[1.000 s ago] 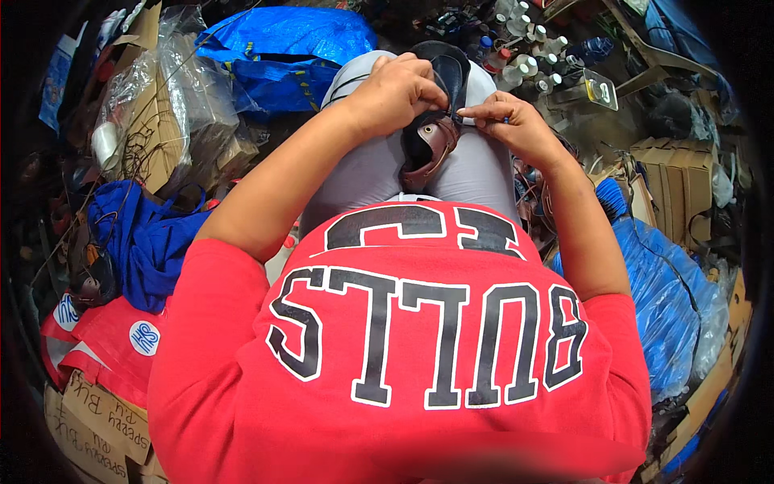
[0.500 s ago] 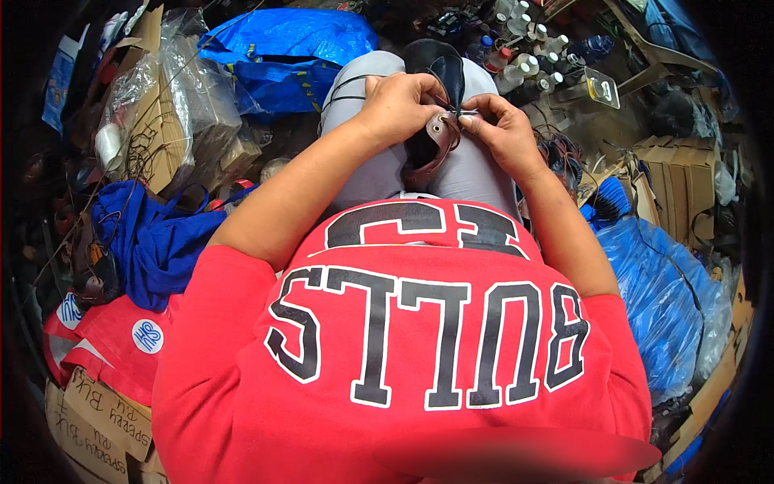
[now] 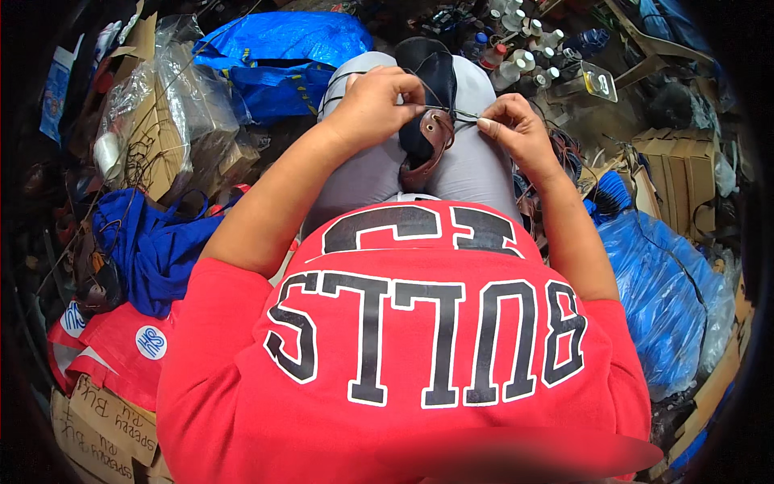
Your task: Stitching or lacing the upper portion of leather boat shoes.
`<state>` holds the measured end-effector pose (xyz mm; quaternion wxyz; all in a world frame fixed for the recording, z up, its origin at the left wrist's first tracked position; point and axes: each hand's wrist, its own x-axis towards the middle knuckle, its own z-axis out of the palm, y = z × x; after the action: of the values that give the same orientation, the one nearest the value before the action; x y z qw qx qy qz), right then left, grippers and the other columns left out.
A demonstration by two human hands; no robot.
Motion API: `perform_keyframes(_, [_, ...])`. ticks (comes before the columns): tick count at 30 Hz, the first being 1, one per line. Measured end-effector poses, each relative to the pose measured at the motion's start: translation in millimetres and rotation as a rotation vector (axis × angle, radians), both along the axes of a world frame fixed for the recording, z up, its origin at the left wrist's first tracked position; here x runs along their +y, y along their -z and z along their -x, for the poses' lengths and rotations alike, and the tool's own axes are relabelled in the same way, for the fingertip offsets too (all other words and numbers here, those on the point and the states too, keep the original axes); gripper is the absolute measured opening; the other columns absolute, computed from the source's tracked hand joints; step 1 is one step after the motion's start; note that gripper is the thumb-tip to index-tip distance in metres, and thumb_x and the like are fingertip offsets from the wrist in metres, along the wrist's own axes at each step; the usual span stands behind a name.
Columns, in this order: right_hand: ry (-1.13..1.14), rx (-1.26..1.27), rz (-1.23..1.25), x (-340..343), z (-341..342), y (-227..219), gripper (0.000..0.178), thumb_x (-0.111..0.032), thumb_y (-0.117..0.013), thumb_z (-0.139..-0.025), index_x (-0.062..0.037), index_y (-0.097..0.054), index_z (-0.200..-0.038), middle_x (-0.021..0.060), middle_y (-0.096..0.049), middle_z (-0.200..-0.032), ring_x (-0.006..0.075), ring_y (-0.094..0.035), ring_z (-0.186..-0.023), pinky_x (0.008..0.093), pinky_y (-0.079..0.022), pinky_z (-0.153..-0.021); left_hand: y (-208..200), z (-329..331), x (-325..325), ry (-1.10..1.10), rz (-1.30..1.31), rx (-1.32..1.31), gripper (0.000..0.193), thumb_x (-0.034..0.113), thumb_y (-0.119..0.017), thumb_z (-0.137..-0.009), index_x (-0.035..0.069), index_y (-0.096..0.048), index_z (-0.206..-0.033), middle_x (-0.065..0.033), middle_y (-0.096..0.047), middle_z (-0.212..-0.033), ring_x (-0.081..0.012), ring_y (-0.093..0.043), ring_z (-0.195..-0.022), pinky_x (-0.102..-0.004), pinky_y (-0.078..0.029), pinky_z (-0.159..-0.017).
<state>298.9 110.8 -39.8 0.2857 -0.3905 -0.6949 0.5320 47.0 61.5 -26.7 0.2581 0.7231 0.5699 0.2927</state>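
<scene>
A brown leather shoe (image 3: 436, 139) with metal eyelets and a dark inside rests between my grey-trousered thighs. A thin dark lace (image 3: 466, 115) runs across its top and is stretched between my two hands. To the left of the shoe, the fingers of my left hand (image 3: 377, 103) are pinched on one length of the lace. On the other side, thumb and forefinger of my right hand (image 3: 520, 133) close on another length. Part of the lace is hidden behind the left fingers. Another dark strand passes over the left thigh.
A shiny blue bag (image 3: 282, 52) lies beyond my left knee, beside plastic-wrapped boxes (image 3: 181, 113). Several bottles (image 3: 516, 68) stand past my right knee. Blue cloth (image 3: 149, 242) and a red bag (image 3: 121, 343) are at left; blue plastic sheeting (image 3: 657, 294) and cardboard (image 3: 681, 173) at right.
My hands have drawn apart, the left one leftward and the right one rightward. The lace between them is now pulled out straighter over the shoe.
</scene>
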Motion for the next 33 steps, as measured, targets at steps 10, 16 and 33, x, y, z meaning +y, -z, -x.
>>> perform_keyframes(10, [-0.035,0.08,0.381,-17,-39,-31,0.011,-0.011,-0.066,-0.079,-0.0039,-0.058,-0.083,-0.0016,-0.051,-0.084,0.0077,-0.05,-0.079,0.022,-0.04,-0.072,-22,-9,10,0.24,0.025,0.236,0.014,0.01,-0.056,-0.083,0.006,-0.063,-0.095,-0.0173,-0.064,-0.087,-0.0342,-0.061,-0.083,-0.041,-0.048,-0.073])
perform_keyframes(16, [0.076,-0.339,-0.11,37,-26,-32,0.016,-0.018,-0.061,-0.085,-0.0025,-0.058,-0.09,0.005,-0.061,-0.083,0.0149,-0.056,-0.079,0.0285,-0.044,-0.074,-21,-11,12,0.234,0.059,0.254,0.015,0.012,-0.055,-0.084,0.007,-0.062,-0.096,-0.0188,-0.063,-0.084,-0.0349,-0.06,-0.082,-0.0428,-0.046,-0.073])
perform_keyframes(33, [-0.464,-0.772,-0.871,20,24,-38,0.008,-0.011,-0.055,-0.078,-0.0131,-0.056,-0.085,0.0043,-0.063,-0.08,0.0232,-0.058,-0.086,0.0375,-0.038,-0.082,-11,37,-4,0.27,-0.031,0.353,0.01,0.013,-0.049,-0.086,0.01,-0.057,-0.092,-0.011,-0.063,-0.079,-0.032,-0.06,-0.078,-0.0405,-0.038,-0.076])
